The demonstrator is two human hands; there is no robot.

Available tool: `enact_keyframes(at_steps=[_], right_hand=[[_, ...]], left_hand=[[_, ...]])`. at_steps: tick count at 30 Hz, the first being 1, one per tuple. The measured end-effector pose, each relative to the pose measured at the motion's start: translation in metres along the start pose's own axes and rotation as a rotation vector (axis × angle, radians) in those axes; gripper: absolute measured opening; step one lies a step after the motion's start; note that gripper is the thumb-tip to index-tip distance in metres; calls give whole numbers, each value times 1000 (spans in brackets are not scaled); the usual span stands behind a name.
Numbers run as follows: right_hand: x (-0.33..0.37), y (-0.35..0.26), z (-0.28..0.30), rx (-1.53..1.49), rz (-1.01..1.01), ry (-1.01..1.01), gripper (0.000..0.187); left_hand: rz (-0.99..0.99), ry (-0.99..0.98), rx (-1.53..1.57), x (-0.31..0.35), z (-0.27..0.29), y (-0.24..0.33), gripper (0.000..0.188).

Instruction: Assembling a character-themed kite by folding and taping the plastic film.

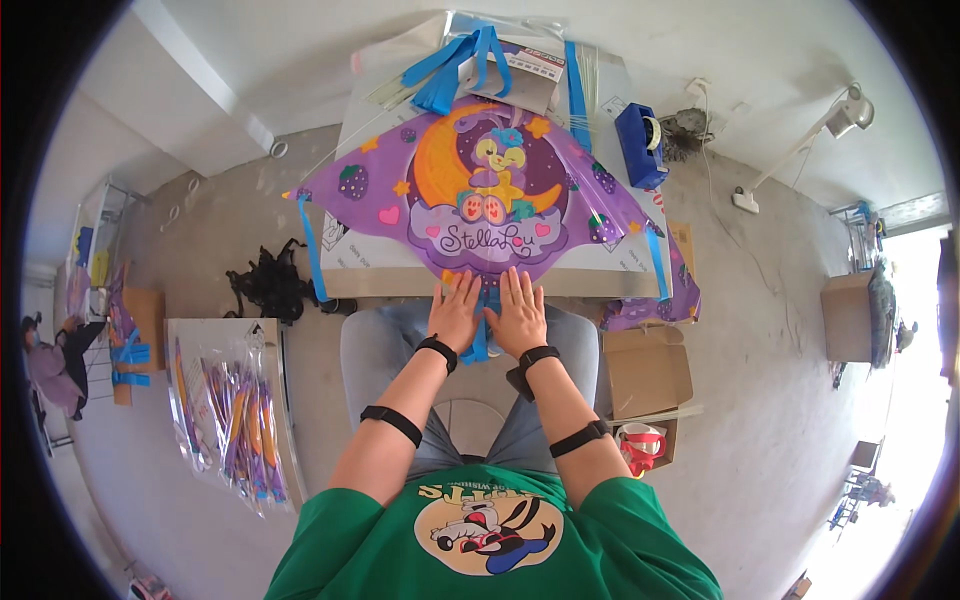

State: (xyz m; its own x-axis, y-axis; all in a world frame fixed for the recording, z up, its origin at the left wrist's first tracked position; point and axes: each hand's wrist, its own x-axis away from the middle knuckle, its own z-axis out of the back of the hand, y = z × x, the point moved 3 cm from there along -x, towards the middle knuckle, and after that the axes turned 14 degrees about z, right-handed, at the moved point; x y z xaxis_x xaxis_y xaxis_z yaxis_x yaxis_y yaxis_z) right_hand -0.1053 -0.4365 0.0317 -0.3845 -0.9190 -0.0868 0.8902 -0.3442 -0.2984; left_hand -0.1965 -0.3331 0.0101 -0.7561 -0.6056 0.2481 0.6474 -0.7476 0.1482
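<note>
A purple kite point(488, 205) printed with a cartoon animal, an orange moon, stars and strawberries lies spread over the worktable point(385, 283). My left hand point(456, 312) rests flat on the kite's near tip, fingers stretched out. Beside it, my right hand point(518, 316) lies palm down on the same tip with its fingers straight. Between and below the hands, a blue strip point(477, 348) hangs at the table's front edge, partly hidden by them. Blue ribbons hang from the kite's left corner point(310, 250) and near its right side point(655, 265).
Blue strips point(437, 92), a white box point(515, 75) and a blue tape dispenser point(640, 147) sit on the table's far part. Bagged kites point(240, 425) lie on a board at left. An open carton point(648, 372) stands at right. Another person point(60, 370) is far left.
</note>
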Motion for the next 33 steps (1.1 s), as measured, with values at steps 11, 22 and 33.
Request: enact_keyframes(at_steps=[11,22,33], right_hand=[[-5,-6,-2,66,40,5,82],[-33,-1,0,-92,-75,156,57],[-107,19,-7,15,-421,20,36]], left_hand=[[-50,195,113,0,2,-7,78],[-24,106,-80,7,-18,-10,78],[-111,91,87,76,23,-7,72]])
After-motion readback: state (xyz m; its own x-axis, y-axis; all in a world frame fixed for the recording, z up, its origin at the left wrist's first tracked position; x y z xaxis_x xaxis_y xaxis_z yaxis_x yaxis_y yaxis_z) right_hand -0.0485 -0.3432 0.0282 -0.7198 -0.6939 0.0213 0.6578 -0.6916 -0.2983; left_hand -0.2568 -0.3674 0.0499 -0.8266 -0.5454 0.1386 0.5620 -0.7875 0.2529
